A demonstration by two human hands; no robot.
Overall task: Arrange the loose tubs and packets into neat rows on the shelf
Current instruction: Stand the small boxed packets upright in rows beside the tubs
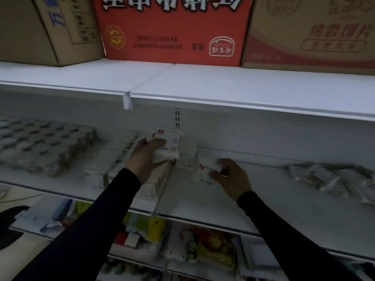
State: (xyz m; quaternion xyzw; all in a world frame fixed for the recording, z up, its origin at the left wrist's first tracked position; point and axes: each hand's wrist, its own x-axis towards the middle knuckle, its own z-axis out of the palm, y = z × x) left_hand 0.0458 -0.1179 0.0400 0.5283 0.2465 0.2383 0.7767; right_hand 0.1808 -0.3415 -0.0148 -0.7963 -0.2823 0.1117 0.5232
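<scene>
**shelfwatcher:** So the left hand (145,157) is gripping a stack of white tubs (167,146), lifted off the shelf (263,191) near the back wall. The right hand (229,177) pinches one more tub (207,169) low down, just to the right.

**aisle9:** Yeah, and the row of tubs (121,169) sits left of the divider, under the left arm. Left hand's nearer, so I'd guess its stack goes down first.

**shelfwatcher:** Loose packets (332,179) are way off right, untouched.

Brown carton (316,31), top shelf right: red characters read 烤香馍片. Brown carton (50,27), top left: blue 万 on its side. Red carton (172,31): big white characters upside down, unreadable. Packets held in the hands carried red logos, print too blurred.
</scene>
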